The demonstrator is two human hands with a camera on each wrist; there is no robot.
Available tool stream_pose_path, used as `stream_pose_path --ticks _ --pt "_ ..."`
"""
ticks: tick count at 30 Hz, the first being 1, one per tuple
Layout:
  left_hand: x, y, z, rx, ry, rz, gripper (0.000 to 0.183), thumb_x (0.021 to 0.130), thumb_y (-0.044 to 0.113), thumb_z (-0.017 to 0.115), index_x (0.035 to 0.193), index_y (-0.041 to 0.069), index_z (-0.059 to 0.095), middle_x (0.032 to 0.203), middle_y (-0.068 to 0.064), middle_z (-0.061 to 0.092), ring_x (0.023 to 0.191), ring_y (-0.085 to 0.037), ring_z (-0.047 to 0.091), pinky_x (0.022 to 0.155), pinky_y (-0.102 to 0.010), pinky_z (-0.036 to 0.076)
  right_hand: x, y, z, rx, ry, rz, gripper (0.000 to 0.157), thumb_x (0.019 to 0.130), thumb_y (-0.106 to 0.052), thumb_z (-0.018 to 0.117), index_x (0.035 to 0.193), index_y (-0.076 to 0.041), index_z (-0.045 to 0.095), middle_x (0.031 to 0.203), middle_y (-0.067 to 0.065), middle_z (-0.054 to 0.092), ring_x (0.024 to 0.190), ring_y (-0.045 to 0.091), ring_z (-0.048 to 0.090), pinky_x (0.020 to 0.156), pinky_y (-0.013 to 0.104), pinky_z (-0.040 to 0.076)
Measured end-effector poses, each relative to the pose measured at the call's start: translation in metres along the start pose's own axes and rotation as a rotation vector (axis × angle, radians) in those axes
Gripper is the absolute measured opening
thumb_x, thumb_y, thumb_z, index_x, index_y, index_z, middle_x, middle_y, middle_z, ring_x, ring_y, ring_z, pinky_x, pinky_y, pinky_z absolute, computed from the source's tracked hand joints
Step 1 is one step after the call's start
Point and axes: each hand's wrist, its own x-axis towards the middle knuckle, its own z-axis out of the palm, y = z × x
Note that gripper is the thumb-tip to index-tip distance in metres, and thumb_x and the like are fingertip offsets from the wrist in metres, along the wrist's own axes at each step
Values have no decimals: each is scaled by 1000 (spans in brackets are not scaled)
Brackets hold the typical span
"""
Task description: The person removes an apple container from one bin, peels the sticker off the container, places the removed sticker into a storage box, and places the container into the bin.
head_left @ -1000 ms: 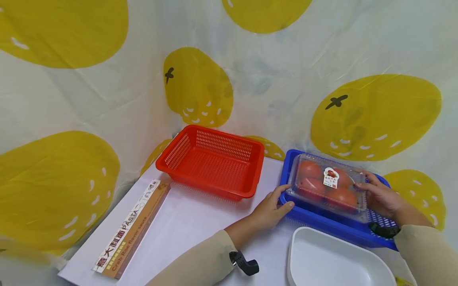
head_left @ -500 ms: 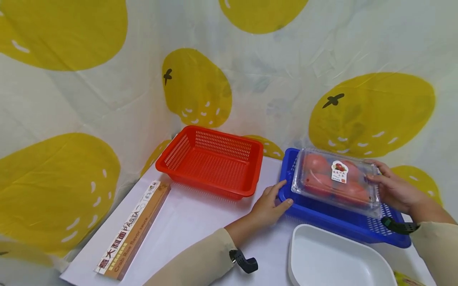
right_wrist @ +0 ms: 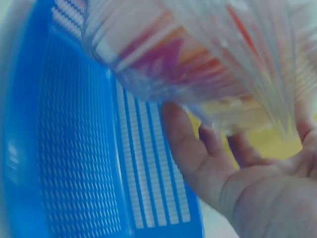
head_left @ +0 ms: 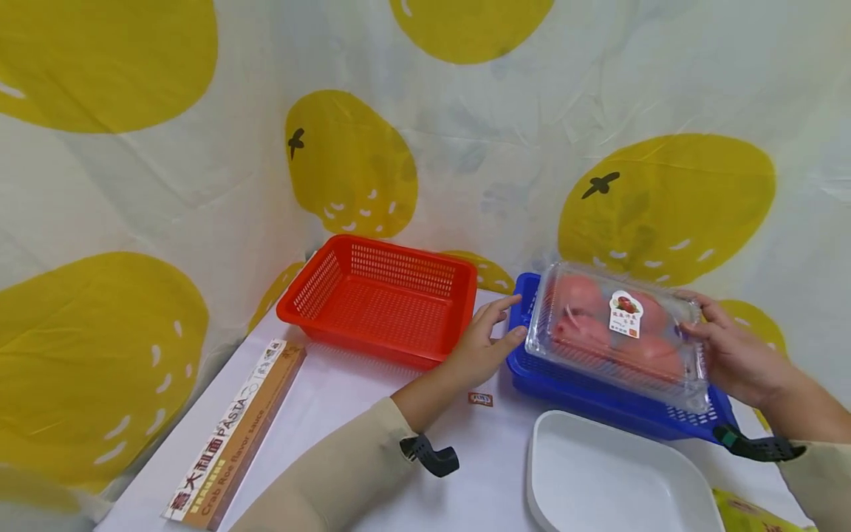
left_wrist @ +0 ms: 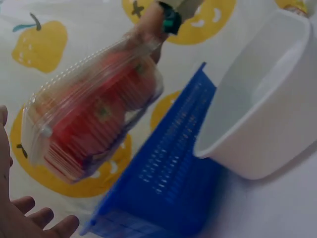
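Note:
A clear plastic clamshell box (head_left: 621, 332) of red tomatoes, with a white label on its lid, is raised above the blue basket (head_left: 585, 388). My right hand (head_left: 738, 351) grips its right end, fingers on the far side and thumb on the lid. From the right wrist view, several fingers of the right hand (right_wrist: 247, 183) reach under the box. My left hand (head_left: 479, 351) is off the box's left end, beside the basket's left corner, with fingers spread. The left wrist view shows a gap between the left hand (left_wrist: 29, 218) and the tomato box (left_wrist: 94, 109).
A red perforated basket (head_left: 372, 310) stands at back centre, with a long pasta box (head_left: 233, 443) lying to its left. In front of the blue basket is a white tub (head_left: 614, 465). A yellow packet (head_left: 754, 513) lies to its right; a small red-and-white label (head_left: 480, 399) is near my left wrist.
My right hand has lifted the tomato box up out of the blue basket. The left hand has let go of the basket's rim and moved slightly up and left.

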Motion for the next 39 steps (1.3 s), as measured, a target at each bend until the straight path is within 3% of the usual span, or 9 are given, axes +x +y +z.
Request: stream_pose_path --ticks 3,5,9,15,19,25,31,35,39 --pt "7 9 -12 13 -4 -8 55 108 41 60 161 36 45 167 0 40 150 -30 45 111 -45 52 -1 0 19 16 -59 1 61 117 -8 18 164 -45 8 142 -9 58 119 21 70 96 47 61" --pt "10 12 -18 10 -6 2 55 108 36 61 161 30 46 167 -1 41 150 -31 47 110 -47 52 -3 2 32 13 -45 29 61 117 -9 18 163 -49 8 141 -11 59 119 21 70 97 48 60" --pt "11 15 -33 -25 -26 14 55 108 29 62 160 21 48 165 -4 44 147 -34 50 110 -47 53 -6 8 58 28 42 110 58 118 -14 25 160 -53 15 137 -12 60 118 22 70 97 49 60" --pt "2 13 -55 -78 -92 -39 50 109 32 63 157 32 51 162 0 48 147 -31 50 111 -49 51 -6 22 99 9 228 222 46 118 -23 37 149 -54 25 131 -15 62 115 22 70 95 49 62" --pt "-5 11 -75 -134 -123 -27 48 111 27 60 158 30 50 161 -4 48 144 -30 53 108 -45 54 0 26 126 -25 253 246 45 117 -26 40 149 -52 23 137 -11 56 118 23 68 97 50 60" --pt "-27 11 -108 -129 -140 -58 49 110 31 61 158 29 48 160 -1 48 145 -26 51 111 -48 52 14 33 170 3 205 215 49 115 -23 45 151 -45 19 141 0 53 119 27 69 99 48 60" --pt "-57 15 -143 -124 -155 -57 51 112 26 57 161 24 45 162 -5 48 149 -34 48 111 -56 51 32 41 216 37 121 168 51 114 -19 48 152 -36 20 140 10 52 116 29 71 95 49 61" --pt "-76 13 -162 -160 -163 -33 53 111 20 56 162 13 41 161 -18 47 148 -43 46 108 -55 53 43 50 245 56 144 165 54 111 -17 54 154 -31 24 140 15 49 114 29 69 93 50 62" --pt "-97 5 -177 -136 -154 -27 52 111 18 55 160 9 42 159 -21 48 147 -43 46 108 -51 54 55 64 273 85 200 182 61 107 -14 58 157 -26 26 143 18 45 114 28 66 92 48 61"
